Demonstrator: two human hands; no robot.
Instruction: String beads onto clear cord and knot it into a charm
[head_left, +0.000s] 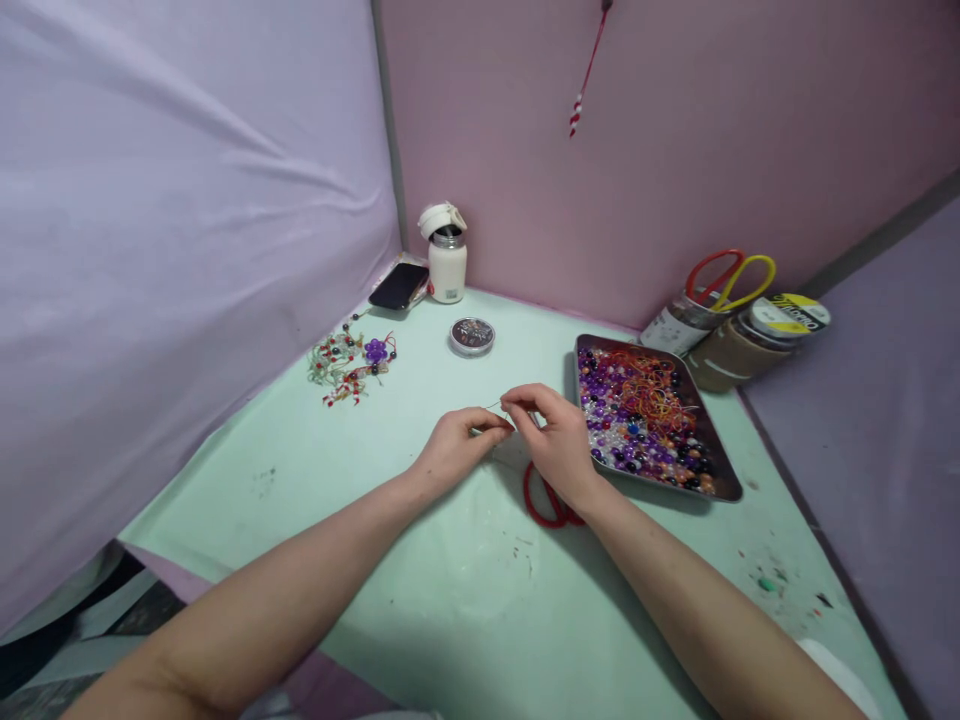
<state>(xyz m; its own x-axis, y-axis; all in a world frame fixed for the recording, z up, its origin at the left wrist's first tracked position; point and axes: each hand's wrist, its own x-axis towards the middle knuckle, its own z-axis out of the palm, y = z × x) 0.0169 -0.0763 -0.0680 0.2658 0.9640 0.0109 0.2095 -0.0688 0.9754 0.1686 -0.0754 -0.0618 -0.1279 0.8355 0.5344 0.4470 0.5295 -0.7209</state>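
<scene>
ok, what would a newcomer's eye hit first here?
Probably the dark tray of purple, clear and orange beads, just right of the hands. Next, mid-table, the left hand and right hand, fingertips close together at a thin strand. Then the purple bead cluster on the table's left.

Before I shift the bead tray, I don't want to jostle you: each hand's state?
Left hand: pinched closed; anything held is too fine to tell.
Right hand: pinched closed on a thin strand.
</scene>
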